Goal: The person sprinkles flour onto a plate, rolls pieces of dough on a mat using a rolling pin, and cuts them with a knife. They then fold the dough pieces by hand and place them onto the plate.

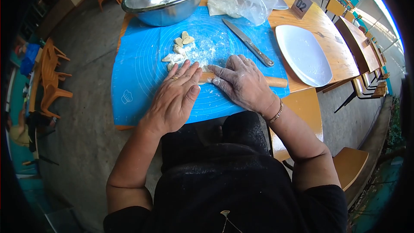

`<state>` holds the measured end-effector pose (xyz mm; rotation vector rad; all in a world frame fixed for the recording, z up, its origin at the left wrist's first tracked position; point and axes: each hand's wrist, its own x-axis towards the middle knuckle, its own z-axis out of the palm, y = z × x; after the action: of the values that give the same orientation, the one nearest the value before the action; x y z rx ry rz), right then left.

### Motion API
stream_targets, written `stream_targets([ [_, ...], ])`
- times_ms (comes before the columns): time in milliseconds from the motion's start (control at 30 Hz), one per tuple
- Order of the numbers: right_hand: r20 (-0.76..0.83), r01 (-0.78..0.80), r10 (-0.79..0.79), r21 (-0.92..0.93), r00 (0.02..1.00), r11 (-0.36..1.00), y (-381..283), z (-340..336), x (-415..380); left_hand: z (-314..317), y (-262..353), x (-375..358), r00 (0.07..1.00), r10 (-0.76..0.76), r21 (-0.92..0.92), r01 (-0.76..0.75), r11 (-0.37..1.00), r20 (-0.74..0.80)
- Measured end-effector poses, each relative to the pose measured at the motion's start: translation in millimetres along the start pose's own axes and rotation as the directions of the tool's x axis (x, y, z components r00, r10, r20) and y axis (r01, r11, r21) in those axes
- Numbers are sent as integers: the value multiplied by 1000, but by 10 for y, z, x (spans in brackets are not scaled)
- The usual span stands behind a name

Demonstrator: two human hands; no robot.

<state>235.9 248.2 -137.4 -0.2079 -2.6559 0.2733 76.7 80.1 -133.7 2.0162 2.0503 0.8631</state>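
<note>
A wooden rolling pin (276,82) lies crosswise on the blue pastry mat (138,69). My left hand (177,97) rests over the pin's left part with its fingers stretched out flat. Flour coats my right hand (242,82), whose fingers curl over the middle of the pin, index finger and thumb pointing left. Just beyond my left fingertips are small dough pieces (184,39) and a patch of white flour (202,52). Whatever lies beneath the pin is mostly hidden by my hands. A knife (248,42) lies on the mat, past my right hand.
A large metal bowl (166,11) stands at the back left of the wooden table (332,39). Beside it sits a clear plastic bag (254,2) with pale contents. To the right are a white plate (304,56) and a sign reading 02 (301,5). Orange chairs (51,77) stand at left.
</note>
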Motion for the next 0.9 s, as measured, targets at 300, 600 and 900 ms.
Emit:
stream_targets([
  [300,-114,36,-39,-27,993,999,-151,30,-143,76,122,-176,997,27,139,-17,990,-75],
  [600,-125,69,-68,4,990,998,-179,43,-240,-59,242,-130,997,14,178,-1,984,-70],
  [900,-44,-53,53,8,998,999,-11,99,-76,-41,197,21,1000,-2,322,11,947,-27],
])
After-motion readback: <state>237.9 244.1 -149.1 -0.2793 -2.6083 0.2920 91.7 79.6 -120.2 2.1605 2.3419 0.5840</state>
